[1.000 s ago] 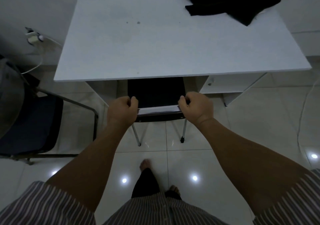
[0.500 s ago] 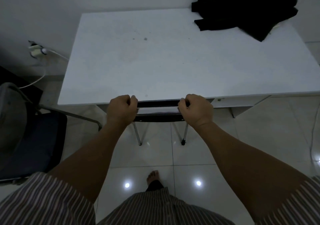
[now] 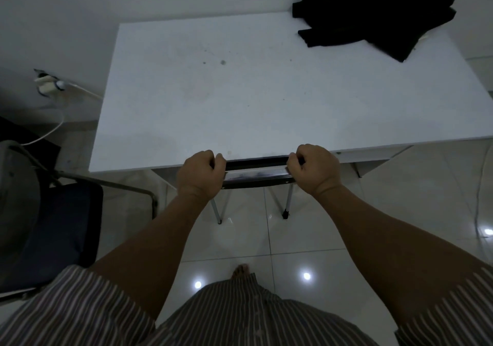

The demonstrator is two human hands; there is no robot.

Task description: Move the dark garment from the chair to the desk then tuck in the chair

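Note:
The dark garment [image 3: 378, 23] lies crumpled on the far right corner of the white desk [image 3: 240, 92]. The chair [image 3: 256, 176] stands pushed under the desk's near edge; only its backrest top and two rear legs show, and the seat is hidden beneath the desktop. My left hand [image 3: 200, 173] grips the left end of the backrest. My right hand [image 3: 314, 168] grips the right end. Both fists sit right at the desk's front edge.
A second chair with a dark blue seat [image 3: 53, 233] stands to the left on the tiled floor. A wall socket with a white plug and cable [image 3: 49, 87] is left of the desk. A thin cable [image 3: 478, 199] runs down the floor at right.
The chair has slid forward under the desk, so its dark seat went out of sight beneath the desktop. Both hands stayed on the backrest and I stepped closer.

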